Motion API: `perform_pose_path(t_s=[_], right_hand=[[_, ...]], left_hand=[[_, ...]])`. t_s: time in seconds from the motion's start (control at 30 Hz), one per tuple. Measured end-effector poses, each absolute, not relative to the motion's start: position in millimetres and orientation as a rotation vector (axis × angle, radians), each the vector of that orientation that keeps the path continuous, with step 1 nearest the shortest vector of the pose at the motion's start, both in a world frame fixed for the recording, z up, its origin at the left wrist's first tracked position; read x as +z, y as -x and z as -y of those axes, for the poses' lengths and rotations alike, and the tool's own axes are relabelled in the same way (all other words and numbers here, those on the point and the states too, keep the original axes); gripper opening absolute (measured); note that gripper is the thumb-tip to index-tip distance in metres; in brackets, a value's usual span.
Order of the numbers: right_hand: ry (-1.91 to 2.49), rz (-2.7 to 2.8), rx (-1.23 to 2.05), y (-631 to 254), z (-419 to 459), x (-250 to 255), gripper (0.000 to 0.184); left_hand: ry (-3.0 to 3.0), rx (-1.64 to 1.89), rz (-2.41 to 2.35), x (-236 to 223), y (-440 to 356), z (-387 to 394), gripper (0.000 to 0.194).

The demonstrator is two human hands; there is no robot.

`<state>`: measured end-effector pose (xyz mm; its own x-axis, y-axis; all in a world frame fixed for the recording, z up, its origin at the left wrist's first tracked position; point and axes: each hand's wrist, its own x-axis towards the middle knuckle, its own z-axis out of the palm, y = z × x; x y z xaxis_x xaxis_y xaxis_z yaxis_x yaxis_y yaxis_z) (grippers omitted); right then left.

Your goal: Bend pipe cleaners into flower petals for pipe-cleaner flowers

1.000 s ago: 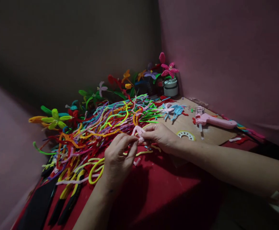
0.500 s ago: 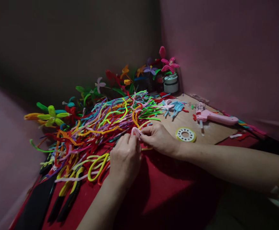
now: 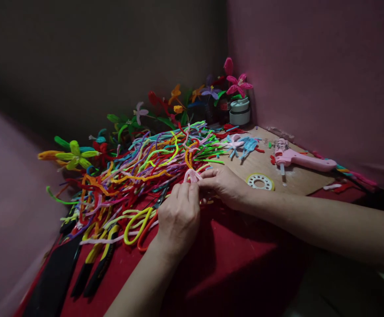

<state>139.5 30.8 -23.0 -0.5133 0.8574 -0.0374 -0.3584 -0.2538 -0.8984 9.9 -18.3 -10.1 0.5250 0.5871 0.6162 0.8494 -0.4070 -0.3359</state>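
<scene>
A pale pink pipe cleaner point(image 3: 192, 175), bent into narrow loops, is pinched between my two hands above the front of the table. My left hand point(image 3: 180, 215) is closed on its lower left side, knuckles toward me. From the right, my right hand point(image 3: 223, 186) grips it with thumb and fingers; some of its fingertips are hidden. Just left of my left hand lie scissors point(image 3: 139, 226) with yellow and orange handles, partly covered by loose strands. A big heap of coloured pipe cleaners point(image 3: 155, 154) spreads behind my hands.
Pliers point(image 3: 97, 259) with yellow-black handles lie front left. To the right, a cardboard sheet point(image 3: 297, 182) bears a pink glue gun point(image 3: 305, 159), a tape roll point(image 3: 260, 181) and small blue and pink pieces point(image 3: 248, 146). Pipe-cleaner flowers point(image 3: 239, 85) stand along the back beside a grey-white jar point(image 3: 239, 112).
The pink pipe cleaner shows more loops, spread wider above my fingers. Both hands stay close together. The whole view has shifted slightly, and more of the scissors shows.
</scene>
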Motion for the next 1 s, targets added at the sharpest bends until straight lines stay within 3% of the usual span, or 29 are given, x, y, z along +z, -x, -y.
perform_pose_path(t_s=[0.1,0.23,0.37,0.47,0.53,0.8,1.0], right_hand=[[0.728,1.166,1.832,-142,-31,-18,0.006],[0.725,1.085,1.824,-144,-34,-13,0.004],[0.687,1.065,1.87,-146,-35,-9,0.003],[0.695,1.084,1.874,-147,-33,-7,0.003],[0.711,1.124,1.843,-146,-32,-7,0.004],[0.676,1.217,1.793,-145,-34,-17,0.008],[0.586,1.21,1.812,-145,-31,-14,0.01]], left_hand=[[2.324,-0.862,1.326,-10,-4,15,0.025],[2.346,-1.689,2.014,1,3,9,0.038],[2.456,-2.198,2.842,11,7,5,0.031],[2.39,-2.404,2.948,13,6,5,0.022],[2.349,-2.396,2.848,13,2,7,0.022],[2.451,-1.795,2.215,5,-17,20,0.009],[2.487,-1.762,2.093,5,-17,23,0.009]])
